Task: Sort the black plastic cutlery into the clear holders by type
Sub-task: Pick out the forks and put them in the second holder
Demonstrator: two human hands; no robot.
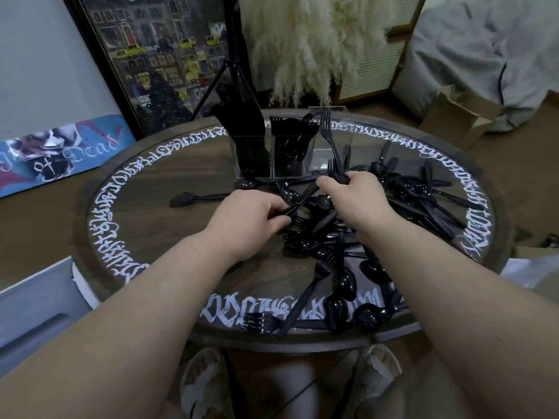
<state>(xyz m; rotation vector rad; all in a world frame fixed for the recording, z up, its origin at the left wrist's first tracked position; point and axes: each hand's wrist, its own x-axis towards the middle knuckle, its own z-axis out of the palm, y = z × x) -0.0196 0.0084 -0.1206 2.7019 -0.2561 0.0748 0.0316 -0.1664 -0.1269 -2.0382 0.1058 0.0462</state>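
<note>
Here, black forks are gripped over the round table [157,189].

Fork tines are clasped in the closed fingers of the right hand [352,196]; a black handle [302,199] is pinched by the left hand [251,219]. Loose cutlery [402,201] is scattered near three clear holders [290,152], where knives and forks are stood.

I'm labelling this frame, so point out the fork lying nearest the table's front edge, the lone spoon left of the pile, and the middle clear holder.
fork [257,322], head view, on its tines.
spoon [183,198], head view, on its bowl.
middle clear holder [292,155], head view, on its front wall.
</note>
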